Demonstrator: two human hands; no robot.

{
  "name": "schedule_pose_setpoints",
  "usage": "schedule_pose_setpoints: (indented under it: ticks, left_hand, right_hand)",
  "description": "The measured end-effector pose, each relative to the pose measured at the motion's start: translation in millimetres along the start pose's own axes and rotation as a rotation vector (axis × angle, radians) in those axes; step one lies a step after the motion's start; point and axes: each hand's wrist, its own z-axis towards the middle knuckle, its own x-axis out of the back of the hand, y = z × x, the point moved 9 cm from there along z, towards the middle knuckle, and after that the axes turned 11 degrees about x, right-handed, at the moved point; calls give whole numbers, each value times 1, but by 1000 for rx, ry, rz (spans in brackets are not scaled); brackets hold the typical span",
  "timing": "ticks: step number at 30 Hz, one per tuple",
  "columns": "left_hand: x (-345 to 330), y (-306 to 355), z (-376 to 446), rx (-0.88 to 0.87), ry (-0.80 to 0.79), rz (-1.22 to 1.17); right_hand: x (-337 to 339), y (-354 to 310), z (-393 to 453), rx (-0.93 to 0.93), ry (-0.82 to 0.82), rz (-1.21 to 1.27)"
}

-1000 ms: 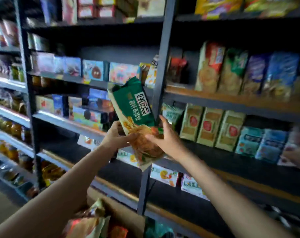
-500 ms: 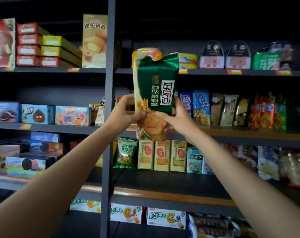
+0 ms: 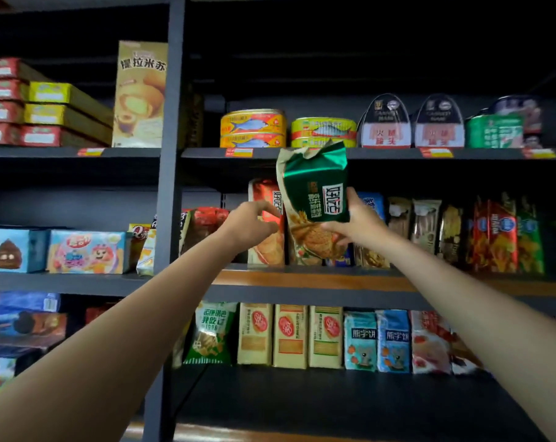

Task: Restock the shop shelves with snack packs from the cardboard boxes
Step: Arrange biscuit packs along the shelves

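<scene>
Your right hand (image 3: 354, 228) held the green snack pack (image 3: 314, 199) just right of the middle of the frame, thumb across its lower front and fingers curled round its right edge and back, so the whole load sat in that one hand. The pack stood with its long axis nearly upright, its crimped top leaning slightly toward the left of the frame and reaching as high as the lip of the canned-goods shelf above. Your left hand (image 3: 254, 223) hovered just to the left of the pack, empty, its fingers loosely curled toward the red-and-white pack (image 3: 268, 224) standing on the middle shelf (image 3: 381, 282); whether they touched it could not be told. The relation that mattered was this: the green pack was in front of and above the row it was headed for, between the red-and-white pack to the left and the blue pack (image 3: 370, 204) to the right. As a judgement, placing was under way but not finished, and the move called for lowering the pack bottom-first into that gap while keeping it upright. The right hand was the nearer one.
</scene>
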Motion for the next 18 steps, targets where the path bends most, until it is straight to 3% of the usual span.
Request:
schedule_pose_setpoints:
  ticks: [4,8,14,18]
  left_hand:
    - [-50,-2,31,2,-206,91]
    - [-83,-12,69,-27,-233,246]
    - [-94,-13,128,-86,-121,262]
    - [-79,-34,154,-13,137,384]
  right_hand:
    - [-22,49,20,-58,-76,21]
    - [-50,97,46,-107,-203,-22]
    - [-72,138,76,-347,-324,193]
    - [-80,154,86,-446,-330,290]
